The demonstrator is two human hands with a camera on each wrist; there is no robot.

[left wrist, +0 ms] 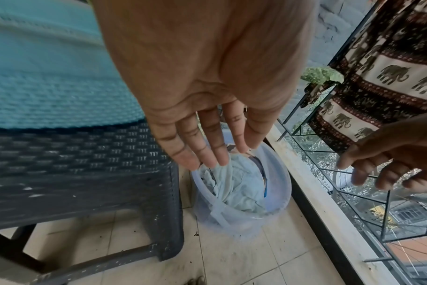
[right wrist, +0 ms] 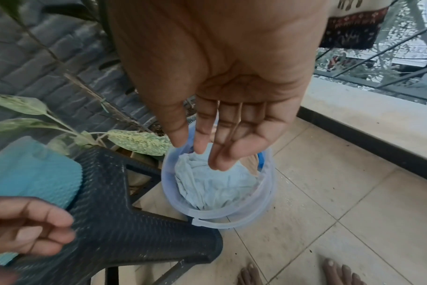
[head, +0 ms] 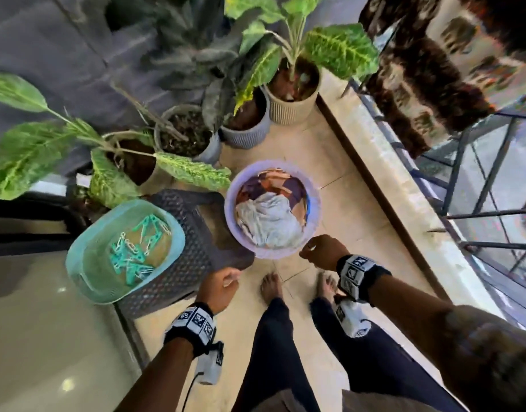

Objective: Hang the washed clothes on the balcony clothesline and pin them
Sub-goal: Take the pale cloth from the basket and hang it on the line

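2 hands hover empty above the floor: our left hand point(head: 223, 288) hangs loose by the dark stool point(head: 193, 251), our right hand point(head: 322, 251) has relaxed fingers over the bucket point(head: 313, 203). The washed clothes point(head: 267, 221) sit bunched inside, pale blue cloth on top. We should pinch 1 edge and lift slowly. Further left, pegs point(head: 137, 248) wait in the teal basket point(head: 86, 263)

A bucket point(head: 273, 254) stands on the floor point(head: 356, 203) with clothes point(head: 267, 215) in it. Left of it is a stool point(head: 193, 257) bearing a basket point(head: 89, 263) of pegs point(head: 137, 248). Potted plants point(head: 291, 93) stand behind; a railing point(head: 478, 215) runs along the right.
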